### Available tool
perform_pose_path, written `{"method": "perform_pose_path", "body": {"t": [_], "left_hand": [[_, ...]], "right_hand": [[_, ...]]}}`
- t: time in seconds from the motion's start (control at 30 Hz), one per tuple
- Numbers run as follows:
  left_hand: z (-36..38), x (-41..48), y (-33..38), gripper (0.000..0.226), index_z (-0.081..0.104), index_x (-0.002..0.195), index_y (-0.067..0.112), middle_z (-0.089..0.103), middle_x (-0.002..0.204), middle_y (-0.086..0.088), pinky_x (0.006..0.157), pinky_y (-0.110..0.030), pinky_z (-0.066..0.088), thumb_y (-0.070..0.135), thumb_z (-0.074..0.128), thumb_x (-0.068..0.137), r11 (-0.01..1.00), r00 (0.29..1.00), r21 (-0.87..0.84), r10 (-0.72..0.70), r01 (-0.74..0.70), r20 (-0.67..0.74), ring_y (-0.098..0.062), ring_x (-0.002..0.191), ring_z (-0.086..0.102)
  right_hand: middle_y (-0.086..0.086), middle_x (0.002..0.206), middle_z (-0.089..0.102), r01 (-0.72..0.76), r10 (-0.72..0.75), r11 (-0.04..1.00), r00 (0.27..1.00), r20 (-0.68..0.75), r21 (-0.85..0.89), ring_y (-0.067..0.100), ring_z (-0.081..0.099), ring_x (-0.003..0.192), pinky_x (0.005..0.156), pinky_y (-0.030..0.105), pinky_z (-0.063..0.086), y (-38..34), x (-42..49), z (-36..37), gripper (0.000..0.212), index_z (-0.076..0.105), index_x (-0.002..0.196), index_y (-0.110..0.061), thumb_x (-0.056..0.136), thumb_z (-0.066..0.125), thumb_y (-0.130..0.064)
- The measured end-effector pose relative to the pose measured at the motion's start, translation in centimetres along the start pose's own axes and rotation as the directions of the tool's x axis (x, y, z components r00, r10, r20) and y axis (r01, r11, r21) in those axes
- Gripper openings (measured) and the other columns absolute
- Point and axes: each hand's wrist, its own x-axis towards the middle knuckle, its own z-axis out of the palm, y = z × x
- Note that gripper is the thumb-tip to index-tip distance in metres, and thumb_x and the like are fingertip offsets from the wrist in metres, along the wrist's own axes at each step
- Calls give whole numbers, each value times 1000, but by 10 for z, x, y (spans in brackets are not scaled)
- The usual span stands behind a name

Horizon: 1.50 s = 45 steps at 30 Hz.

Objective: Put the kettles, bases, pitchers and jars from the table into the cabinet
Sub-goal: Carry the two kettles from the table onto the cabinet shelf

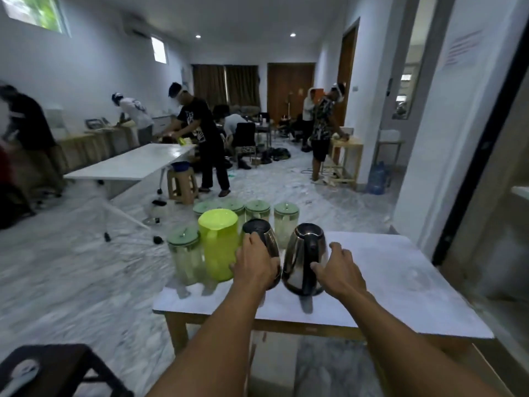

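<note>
Just left of the grip a green pitcher (219,247) is stood upright on the table (400,282). The left kettle (264,239) is grasped by the left hand (254,267) – seemingly for lifting. The right kettle (305,259), upright, handle toward the camera, is approached by the right hand (337,270) – fingers spread, nothing held.

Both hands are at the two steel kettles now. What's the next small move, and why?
Probably close the right hand around the black handle of the right kettle. The left hand already wraps the left kettle, but the right hand's fingers are spread beside the handle, not yet gripping. Both kettles stand on the table, so a firm hold should come before lifting.
</note>
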Motion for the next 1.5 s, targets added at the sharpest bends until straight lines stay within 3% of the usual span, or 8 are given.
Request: {"method": "perform_pose_path", "body": {"t": [0.2,0.3,0.4,0.57,0.77,1.07,1.3,1.5], "left_hand": [[66,77,-27,83,36,131,5,51,132,-15,95,-51,48,42,80,71,956,967,-152,-243,251,72,-39,121,52],[97,113,-27,87,38,130,3,57,127,-16,93,-49,51,42,84,66,881,912,-237,-395,410,111,-39,117,57],[111,140,-25,55,52,127,1,65,119,-17,88,-42,52,29,70,83,801,862,-336,-500,495,78,-37,109,63],[101,149,-14,31,57,113,3,65,112,-18,83,-42,50,25,57,92,853,916,-362,-401,376,7,-37,102,62],[47,127,21,36,60,109,-1,66,109,-23,80,-38,46,29,57,91,897,999,-440,-26,44,46,-39,101,60],[-47,-18,148,28,68,86,6,63,79,-11,67,-27,38,32,59,83,646,823,-677,558,-354,102,-28,70,52],[-72,-152,269,32,70,84,6,67,80,-11,66,-29,42,35,59,79,431,632,-814,768,-390,104,-29,75,61],[-63,-264,369,37,45,59,10,45,59,1,42,-23,29,31,59,86,319,499,-858,862,-403,86,-12,48,40]], "right_hand": [[19,138,51,-253,248,936,967,55,245,42,53,125,94,46,47,2,94,77,89,32,143,-6,79,74,-51],[19,118,66,-396,385,862,917,101,317,39,63,109,79,38,48,4,132,95,72,54,125,-3,78,75,-52],[15,99,73,-458,455,774,882,119,437,37,67,96,81,39,54,8,154,109,53,68,106,-5,76,75,-48],[12,89,71,-406,475,727,880,22,554,36,65,94,85,40,54,6,151,103,31,69,101,-6,83,73,-30],[17,96,73,-331,577,686,790,-207,648,37,67,93,82,38,55,-3,95,40,35,69,103,-7,78,71,-31],[12,78,76,-222,761,636,338,-554,739,31,74,76,72,37,62,3,-75,-143,38,73,86,-7,59,66,-33],[11,89,75,-176,748,643,-66,-660,746,34,73,83,80,45,61,55,-226,-268,35,70,95,-12,65,61,-28],[12,85,76,-150,653,692,-284,-702,706,34,74,78,71,39,62,118,-323,-360,44,72,97,-6,60,58,-25]]}}
